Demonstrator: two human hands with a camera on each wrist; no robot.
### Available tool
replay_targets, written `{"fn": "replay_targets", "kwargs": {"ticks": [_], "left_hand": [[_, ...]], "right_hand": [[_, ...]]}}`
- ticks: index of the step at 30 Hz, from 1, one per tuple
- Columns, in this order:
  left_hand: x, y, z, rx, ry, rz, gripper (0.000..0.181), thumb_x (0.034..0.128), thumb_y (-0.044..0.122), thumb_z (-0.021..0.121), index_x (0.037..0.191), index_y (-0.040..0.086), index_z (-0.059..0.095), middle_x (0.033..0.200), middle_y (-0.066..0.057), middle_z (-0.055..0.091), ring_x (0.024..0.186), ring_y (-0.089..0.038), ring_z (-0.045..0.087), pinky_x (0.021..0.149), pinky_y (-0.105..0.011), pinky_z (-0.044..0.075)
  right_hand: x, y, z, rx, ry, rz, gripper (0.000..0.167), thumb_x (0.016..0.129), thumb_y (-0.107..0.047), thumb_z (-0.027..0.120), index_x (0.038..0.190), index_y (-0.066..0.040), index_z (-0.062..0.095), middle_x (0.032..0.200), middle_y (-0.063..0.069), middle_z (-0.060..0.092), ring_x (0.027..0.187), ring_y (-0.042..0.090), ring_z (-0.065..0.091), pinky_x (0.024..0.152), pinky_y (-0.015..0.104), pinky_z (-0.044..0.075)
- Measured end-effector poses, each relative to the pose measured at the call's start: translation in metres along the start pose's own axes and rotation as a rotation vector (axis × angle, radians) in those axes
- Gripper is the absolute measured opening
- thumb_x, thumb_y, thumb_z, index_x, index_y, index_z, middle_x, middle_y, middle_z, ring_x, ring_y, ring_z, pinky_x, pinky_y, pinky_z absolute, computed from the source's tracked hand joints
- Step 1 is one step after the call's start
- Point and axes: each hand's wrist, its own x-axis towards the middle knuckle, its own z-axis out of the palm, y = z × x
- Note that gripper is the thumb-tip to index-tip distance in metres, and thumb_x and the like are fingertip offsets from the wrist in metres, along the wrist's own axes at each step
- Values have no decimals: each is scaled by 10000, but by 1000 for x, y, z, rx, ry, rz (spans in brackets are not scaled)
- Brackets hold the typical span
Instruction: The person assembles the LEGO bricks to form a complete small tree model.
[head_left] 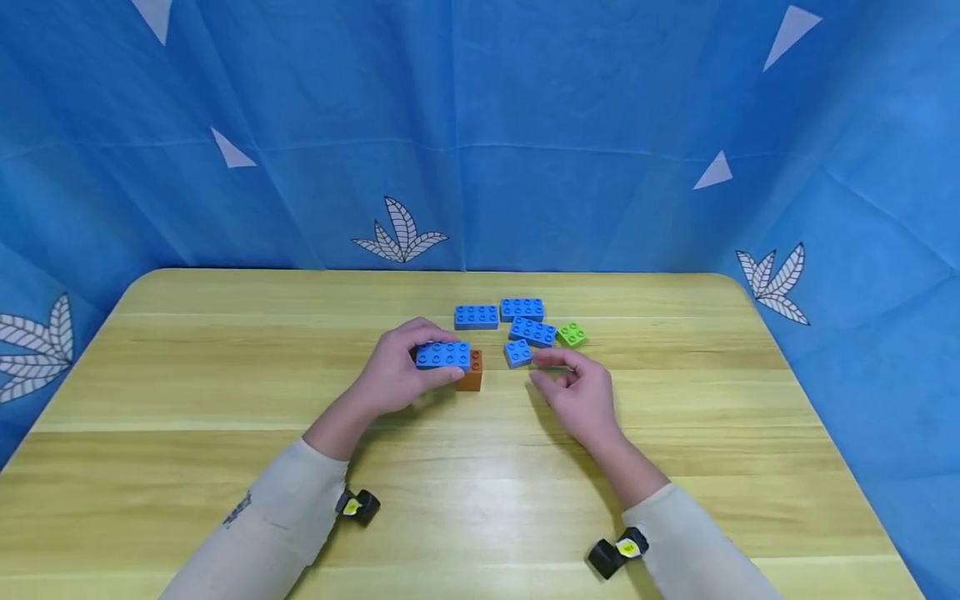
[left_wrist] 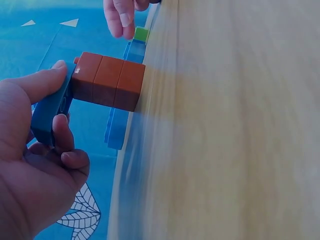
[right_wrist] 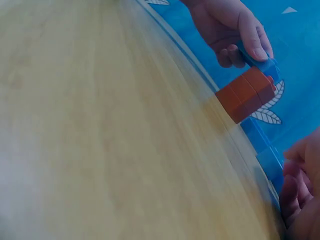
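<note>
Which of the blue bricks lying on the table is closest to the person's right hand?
The small blue brick, just beside the right hand. It's the only square one; the three longer blue bricks lie farther from that hand.

My left hand [head_left: 392, 373] grips a long blue brick [head_left: 442, 356] partly over the brown brick [head_left: 470, 382]. Right of the brown brick, my right hand [head_left: 584, 397] is just beside a small blue brick [head_left: 517, 353].

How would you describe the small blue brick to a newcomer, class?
On the wooden table, find the loose bricks near the right hand. The small blue brick lies just left of that hand; its blue neighbours are longer, and its square neighbour is green.
</note>
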Motion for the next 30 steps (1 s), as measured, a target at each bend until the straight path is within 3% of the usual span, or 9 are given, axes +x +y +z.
{"fn": "replay_targets", "kwargs": {"ticks": [7,12,18,21,26,30], "left_hand": [[-1,2,0,-19,2,1,372,811,226,864,1148,130,739,1093,19,638,990,-211,572,833,-381,499],[-1,1,0,-39,5,-13,377,810,233,865,1152,133,742,1088,20,639,988,-207,571,831,-382,494],[-1,1,0,-37,6,-26,396,818,260,857,1173,132,738,1103,17,635,997,-207,564,847,-381,487],[-1,1,0,-37,6,-22,403,818,244,857,1179,113,735,1107,9,636,996,-213,567,840,-380,493],[0,2,0,-32,5,-20,400,813,230,862,1173,108,736,1109,10,636,1004,-216,567,840,-378,496],[-1,1,-1,-31,1,-33,402,807,228,867,1169,114,737,1105,12,635,1007,-219,564,841,-383,492]], "right_hand": [[9,7,2,-194,-44,3,175,874,-82,772,1048,-92,761,994,16,728,478,162,449,436,247,351],[16,5,7,-267,-76,12,250,886,-114,766,1134,-106,741,1076,5,717,520,177,467,485,286,397],[25,3,16,-322,-167,-40,317,907,-142,751,1222,-132,718,1136,-4,702,543,170,478,511,313,410],[25,3,16,-268,-97,-19,257,894,-133,767,1149,-108,746,1070,2,718,533,173,490,491,282,409],[21,6,9,-177,129,30,143,841,-106,810,970,-65,766,923,11,724,529,175,516,470,242,408],[18,13,1,-198,209,28,221,816,-94,833,1017,-70,744,962,28,716,513,159,507,454,224,391]]}}
